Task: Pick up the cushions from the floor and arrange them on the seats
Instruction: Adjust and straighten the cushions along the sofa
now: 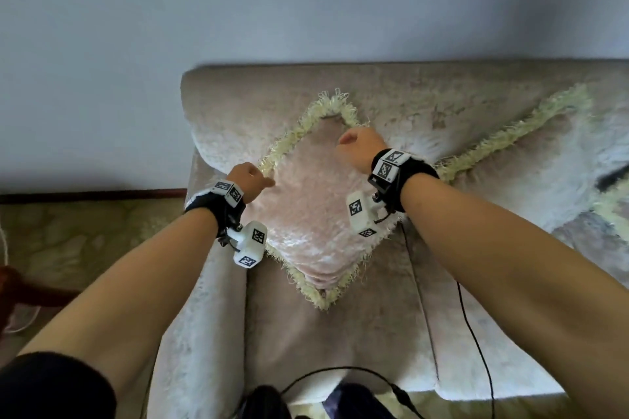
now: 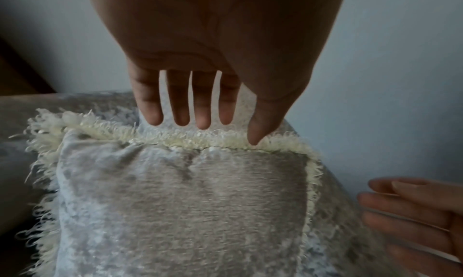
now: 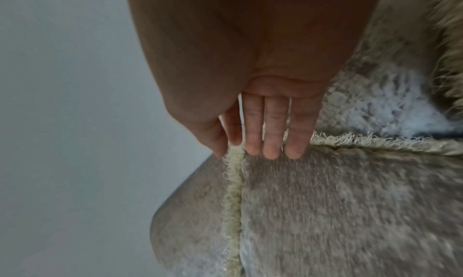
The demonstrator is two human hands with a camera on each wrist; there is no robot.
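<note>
**Velvet cushion being set on the seat**

Pink cushion (image 1: 311, 214) stands corner-up against sofa (image 1: 425, 95) back. Left hand (image 1: 250, 180) fingers straight, thumb touching fringe; right hand (image 1: 357, 150) fingers straight on upper edge, gripping nothing. Press evenly; keep it centred, clear of second cushion (image 1: 531, 133).

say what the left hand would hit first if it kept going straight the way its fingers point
Probably the cushion's fringe. The left hand has straight fingers aimed at that edge, thumb tip already at it. Just past it lies the sofa back; how near the fingers are is unclear.
</note>
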